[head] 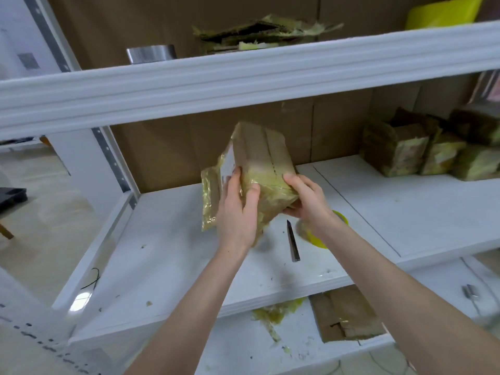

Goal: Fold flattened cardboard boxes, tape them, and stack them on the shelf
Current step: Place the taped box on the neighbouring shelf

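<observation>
Down at the near edge, two bare arms reach up over the white shelf [167, 239]. Both hands are wrapped around one cardboard box [262, 158], held tilted in the air above the shelf, a little left of the middle. The left hand [238, 212] grips the near left side with curled fingers, thumb on top. The right hand [305, 197] cups the near right corner from below.

This box looks light and probably empty, so it should lift easily. Its walls are stiff but would dent if squeezed hard. The yellowish tape on it looks shiny and slippery, and a loose flap hangs on the left. Holding the bare cardboard sides seems safest.

Just beyond the hands, a box cutter [293, 242] lies on the shelf. A yellow tape roll [322, 234] is mostly hidden under the right wrist. Far right, other taped boxes [422, 150] sit in a blurry bunch, cut off by the edge, so I cannot count them.
</observation>
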